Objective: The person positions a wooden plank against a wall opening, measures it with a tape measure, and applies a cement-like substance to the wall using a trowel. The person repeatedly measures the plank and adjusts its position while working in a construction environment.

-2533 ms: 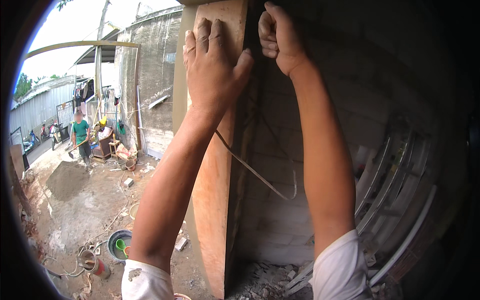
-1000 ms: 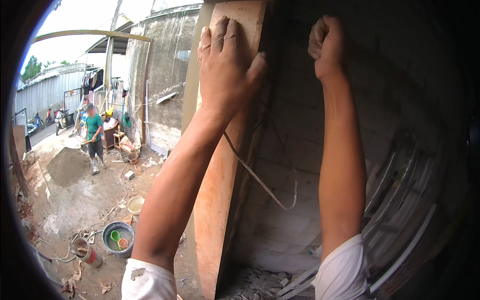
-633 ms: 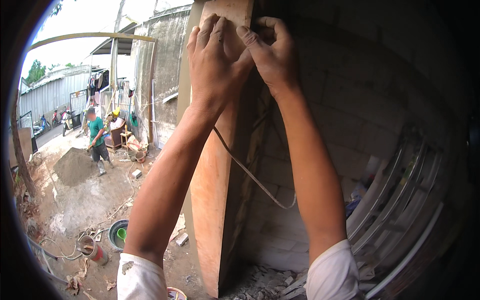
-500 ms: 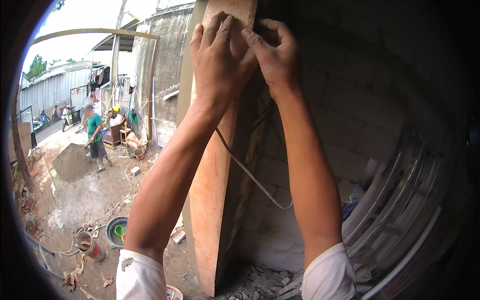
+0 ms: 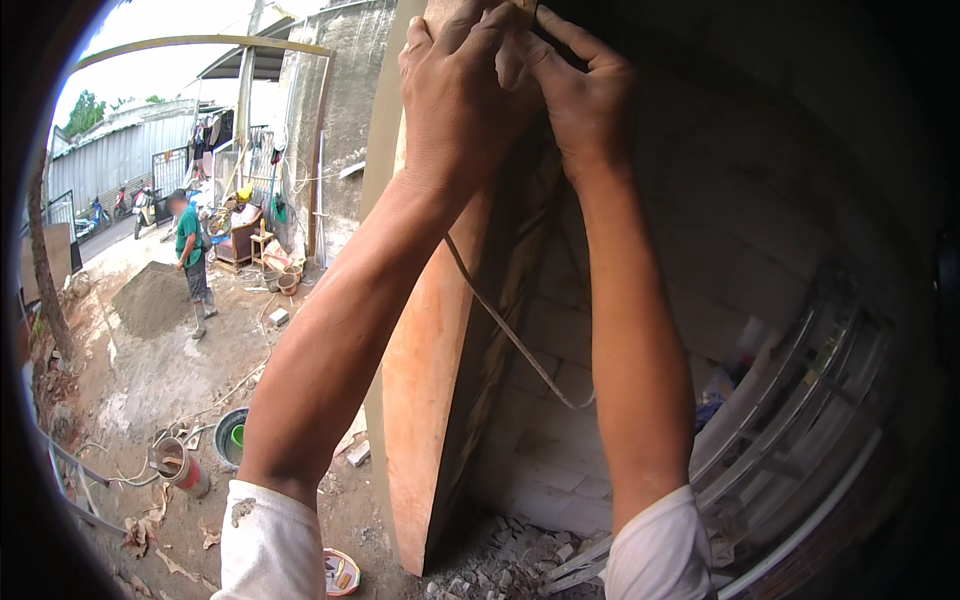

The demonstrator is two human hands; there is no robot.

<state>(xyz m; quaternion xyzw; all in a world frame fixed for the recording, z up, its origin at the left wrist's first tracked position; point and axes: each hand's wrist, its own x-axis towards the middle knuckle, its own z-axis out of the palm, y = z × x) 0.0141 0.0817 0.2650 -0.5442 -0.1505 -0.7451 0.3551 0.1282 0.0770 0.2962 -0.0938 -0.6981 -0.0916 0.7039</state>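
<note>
A tall orange-brown wooden board (image 5: pixel 430 400) stands upright against a grey block wall (image 5: pixel 720 240). My left hand (image 5: pixel 460 95) lies high on the board's face, its fingers curled at the top. My right hand (image 5: pixel 585 95) is raised beside it, touching the left fingers, with its fingertips pinched together at the picture's upper edge. What they pinch is hidden. A thin wire (image 5: pixel 520 345) hangs from behind my left forearm, sags down and bends up toward my right forearm.
Rubble (image 5: pixel 500 560) lies at the board's foot. Curved metal frames (image 5: pixel 800 440) lean at the right. On the dirt yard to the left are a sand pile (image 5: pixel 150 300), a person in a green shirt (image 5: pixel 190 255), a bucket (image 5: pixel 235 435), a red can (image 5: pixel 185 470) and a small bowl (image 5: pixel 340 572).
My right hand has left the wall and moved left to join my left hand at the board's top. The left hand has stayed on the board. The view tilted slightly upward.
</note>
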